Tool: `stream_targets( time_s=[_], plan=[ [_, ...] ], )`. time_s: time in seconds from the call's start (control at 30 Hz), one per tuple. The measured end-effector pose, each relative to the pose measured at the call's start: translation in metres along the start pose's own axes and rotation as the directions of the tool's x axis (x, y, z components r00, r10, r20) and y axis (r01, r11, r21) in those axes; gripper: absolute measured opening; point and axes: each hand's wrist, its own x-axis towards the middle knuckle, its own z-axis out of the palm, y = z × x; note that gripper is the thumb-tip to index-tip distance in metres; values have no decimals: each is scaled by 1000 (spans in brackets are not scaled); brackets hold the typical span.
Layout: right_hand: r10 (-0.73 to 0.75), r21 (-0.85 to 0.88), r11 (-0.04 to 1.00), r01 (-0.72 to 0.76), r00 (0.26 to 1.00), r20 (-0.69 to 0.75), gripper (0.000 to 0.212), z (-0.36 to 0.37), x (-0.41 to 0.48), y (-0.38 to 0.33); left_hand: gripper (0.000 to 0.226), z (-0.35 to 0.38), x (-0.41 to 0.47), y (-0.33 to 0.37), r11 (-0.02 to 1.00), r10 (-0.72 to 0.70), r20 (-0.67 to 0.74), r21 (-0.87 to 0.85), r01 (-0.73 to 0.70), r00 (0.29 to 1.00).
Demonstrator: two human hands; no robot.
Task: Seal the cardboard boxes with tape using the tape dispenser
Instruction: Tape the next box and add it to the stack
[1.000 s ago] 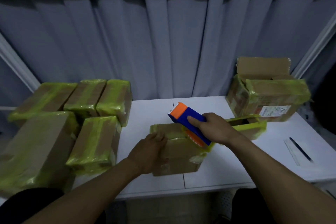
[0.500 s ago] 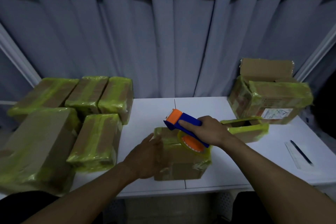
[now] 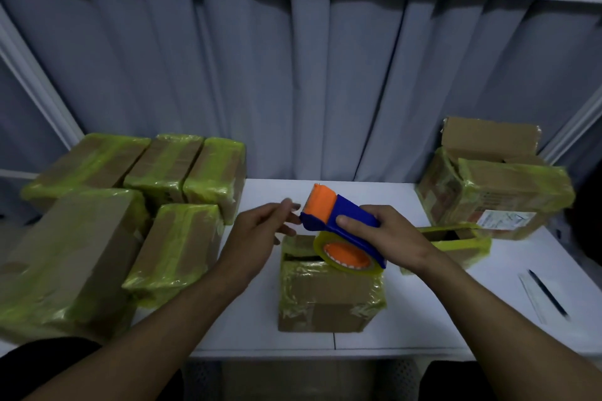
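Lifted off the box (image 3: pixel 329 296), left grip (image 3: pixel 260 229) spreads open; right grip (image 3: pixel 389 238) clasps tape dispenser (image 3: pixel 350 208).

Packing station, taped cardboard boxes (image 3: pixel 182 247), white table (image 3: pixel 407 329), grey curtain (image 3: pixel 293 81)

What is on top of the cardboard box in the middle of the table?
The tape dispenser, held by the right hand, is over the box, tape roll lowest. Yellow-green tape and a dark gap show on top; whether the roll touches is hidden.
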Motion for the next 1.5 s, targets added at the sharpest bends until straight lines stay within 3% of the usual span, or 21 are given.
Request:
stream_targets(
  time_s=[0.37,0.6,0.8,1.2,1.5],
  plan=[
    [-71,21,997,71,997,13,70,3,-1,-7,11,-8,3,1,998,-56,-82,-2,56,995],
    [-77,14,997,77,996,35,68,7,-1,-7,19,-9,1,-1,986,-163,-79,-59,158,984],
    [-81,-46,996,82,997,17,64,8,-2,-8,8,-11,4,5,965,-254,-76,-82,248,964],
    [-83,-90,992,85,996,20,43,12,-5,-16,11,-20,14,7,973,-231,-52,-10,231,971],
    [-102,-236,966,103,995,15,51,10,2,-13,6,-45,18,-5,953,-303,-109,-43,300,947]
  ],
)
